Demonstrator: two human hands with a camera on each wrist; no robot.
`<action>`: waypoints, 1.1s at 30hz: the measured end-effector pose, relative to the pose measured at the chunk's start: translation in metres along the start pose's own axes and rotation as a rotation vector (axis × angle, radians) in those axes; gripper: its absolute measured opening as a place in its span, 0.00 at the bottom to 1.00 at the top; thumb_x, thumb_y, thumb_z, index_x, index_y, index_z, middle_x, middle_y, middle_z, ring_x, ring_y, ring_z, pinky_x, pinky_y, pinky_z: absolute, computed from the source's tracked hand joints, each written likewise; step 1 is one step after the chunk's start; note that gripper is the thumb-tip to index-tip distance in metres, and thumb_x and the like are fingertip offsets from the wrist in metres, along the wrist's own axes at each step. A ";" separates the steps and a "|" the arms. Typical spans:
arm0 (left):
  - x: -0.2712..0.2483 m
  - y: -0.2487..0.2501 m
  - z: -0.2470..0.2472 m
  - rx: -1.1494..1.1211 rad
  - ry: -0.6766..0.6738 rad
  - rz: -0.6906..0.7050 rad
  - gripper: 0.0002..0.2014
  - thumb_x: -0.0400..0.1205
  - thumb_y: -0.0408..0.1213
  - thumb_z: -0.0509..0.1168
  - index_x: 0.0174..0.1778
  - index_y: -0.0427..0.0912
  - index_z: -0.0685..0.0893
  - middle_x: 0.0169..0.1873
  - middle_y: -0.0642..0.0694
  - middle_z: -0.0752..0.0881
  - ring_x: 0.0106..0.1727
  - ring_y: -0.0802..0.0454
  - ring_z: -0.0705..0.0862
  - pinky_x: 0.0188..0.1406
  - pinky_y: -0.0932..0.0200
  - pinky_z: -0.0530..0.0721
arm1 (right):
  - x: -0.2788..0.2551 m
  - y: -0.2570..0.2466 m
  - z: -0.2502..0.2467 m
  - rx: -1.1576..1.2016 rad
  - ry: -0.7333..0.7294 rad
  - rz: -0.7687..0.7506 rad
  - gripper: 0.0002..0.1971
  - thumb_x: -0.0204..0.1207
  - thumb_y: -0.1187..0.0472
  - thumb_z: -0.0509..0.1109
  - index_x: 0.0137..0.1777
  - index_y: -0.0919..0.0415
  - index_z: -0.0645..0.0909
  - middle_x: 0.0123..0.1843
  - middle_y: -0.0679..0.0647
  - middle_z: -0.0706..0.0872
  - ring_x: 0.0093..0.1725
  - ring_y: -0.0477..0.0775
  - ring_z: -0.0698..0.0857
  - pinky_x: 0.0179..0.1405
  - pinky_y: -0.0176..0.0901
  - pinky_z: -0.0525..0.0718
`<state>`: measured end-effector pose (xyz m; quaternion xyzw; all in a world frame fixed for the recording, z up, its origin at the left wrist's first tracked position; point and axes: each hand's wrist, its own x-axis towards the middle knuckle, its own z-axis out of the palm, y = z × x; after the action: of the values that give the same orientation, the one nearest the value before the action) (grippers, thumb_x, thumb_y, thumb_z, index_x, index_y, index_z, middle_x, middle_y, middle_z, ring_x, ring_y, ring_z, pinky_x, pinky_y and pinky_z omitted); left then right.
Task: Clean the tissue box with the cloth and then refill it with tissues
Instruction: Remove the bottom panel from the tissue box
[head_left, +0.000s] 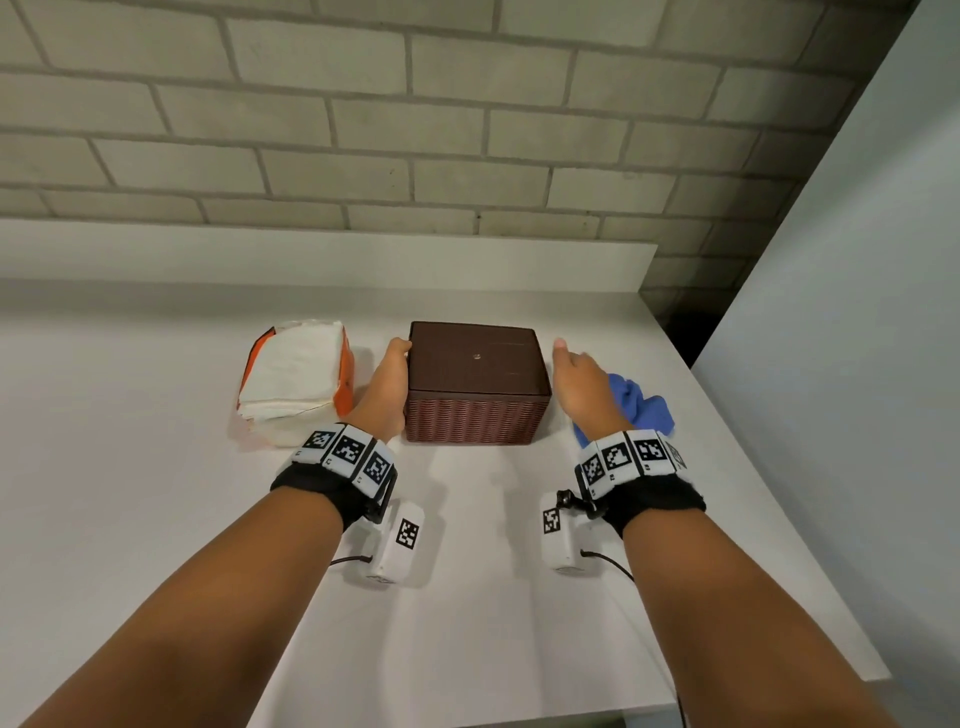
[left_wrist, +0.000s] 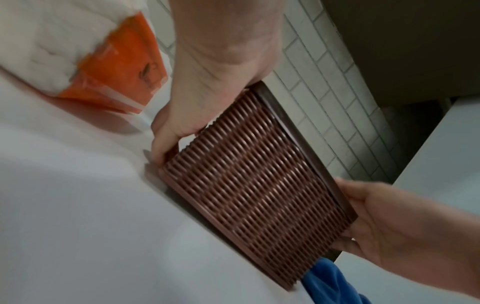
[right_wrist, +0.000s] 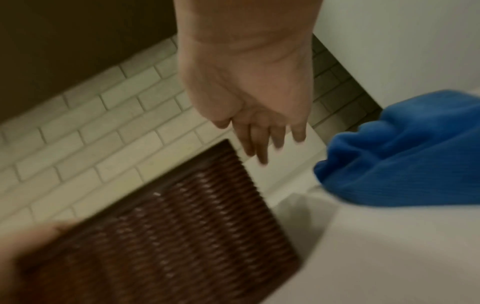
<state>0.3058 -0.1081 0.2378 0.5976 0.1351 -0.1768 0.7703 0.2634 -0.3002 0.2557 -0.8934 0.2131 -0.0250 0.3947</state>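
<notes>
A brown woven tissue box (head_left: 478, 384) with a flat dark lid stands at the middle of the white counter. My left hand (head_left: 389, 374) grips its left side, thumb at the lid's edge and fingers (left_wrist: 161, 148) down by the base. My right hand (head_left: 576, 374) hovers close to the box's right side with its fingers (right_wrist: 259, 144) straight and relaxed, holding nothing. Just right of that hand, a crumpled blue cloth (head_left: 644, 405) lies on the counter. An opened orange pack of white tissues (head_left: 296, 379) sits left of the box.
The white counter (head_left: 467, 571) ends at a raised ledge under a brick wall (head_left: 415, 130). A white panel (head_left: 857, 312) rises past the counter's right edge, with a dark gap (head_left: 696, 332) at the back corner.
</notes>
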 end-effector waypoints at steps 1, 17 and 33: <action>0.001 0.000 -0.001 -0.006 0.006 -0.005 0.21 0.84 0.49 0.49 0.41 0.44 0.84 0.38 0.44 0.87 0.38 0.48 0.84 0.41 0.56 0.81 | -0.003 -0.008 0.001 0.068 -0.037 0.015 0.30 0.88 0.49 0.44 0.63 0.75 0.78 0.65 0.71 0.81 0.66 0.67 0.78 0.66 0.51 0.72; 0.014 -0.010 -0.045 0.145 -0.379 0.119 0.55 0.66 0.60 0.74 0.83 0.55 0.48 0.83 0.52 0.57 0.82 0.53 0.60 0.81 0.47 0.59 | 0.005 -0.063 0.013 -0.620 -0.427 -0.128 0.47 0.77 0.47 0.66 0.85 0.60 0.39 0.86 0.62 0.37 0.85 0.66 0.38 0.83 0.64 0.50; 0.030 0.001 -0.051 0.796 -0.484 0.159 0.77 0.53 0.38 0.84 0.77 0.58 0.23 0.80 0.47 0.62 0.78 0.50 0.67 0.75 0.46 0.73 | 0.027 -0.101 0.029 -0.847 -0.686 -0.338 0.68 0.59 0.47 0.84 0.83 0.50 0.30 0.87 0.52 0.42 0.86 0.58 0.39 0.83 0.64 0.54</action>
<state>0.3332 -0.0614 0.2136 0.7965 -0.1727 -0.2895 0.5020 0.3306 -0.2308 0.3049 -0.9523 -0.0815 0.2913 0.0395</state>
